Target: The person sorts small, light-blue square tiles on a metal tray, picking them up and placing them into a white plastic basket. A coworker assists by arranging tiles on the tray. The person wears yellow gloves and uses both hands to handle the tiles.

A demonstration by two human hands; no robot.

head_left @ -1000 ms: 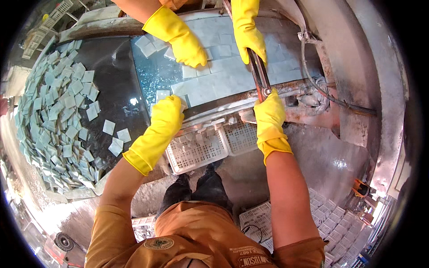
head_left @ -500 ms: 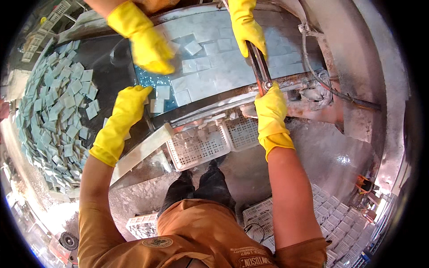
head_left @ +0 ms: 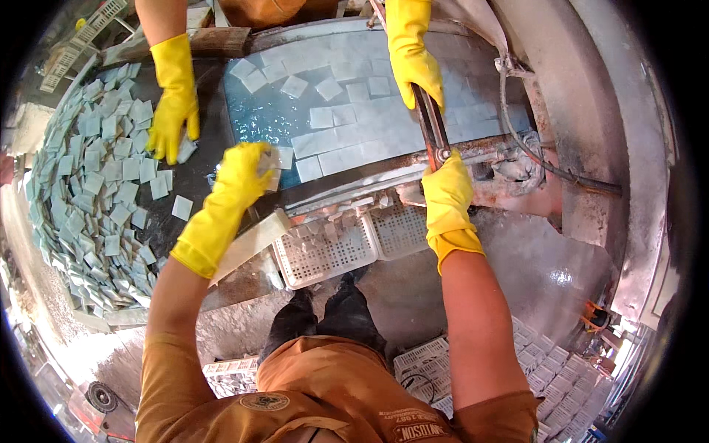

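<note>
Here's the left grip (head_left: 240,176), gloved in yellow rubber, right at the near left corner of the wet blue bed (head_left: 251,111), partly covering two pale, square, stone-like tiles (head_left: 284,157); the fingertips are hard to make out, so whether it has hold of one I cannot tell! The right grip (head_left: 447,188), gloved to match, is clenched on the near end of a long, narrow, dark metal bar (head_left: 430,122) that reaches across the bed, its very tip hidden in the palm. A co-worker's right glove (head_left: 415,63) covers the bar's upper stretch, that arm cut off at the top edge. Mist blurs the tiles on the bed's right half.

Now the changes from half a second ago: the left grip has swung rightward, in from the dark flat surface (head_left: 210,96) left of the bed. The co-worker's other glove (head_left: 173,122) has left the bed for the heap of pale green square tiles (head_left: 96,177) farther left, uncovering loose tiles, while the right grip and bar have barely budged
</note>
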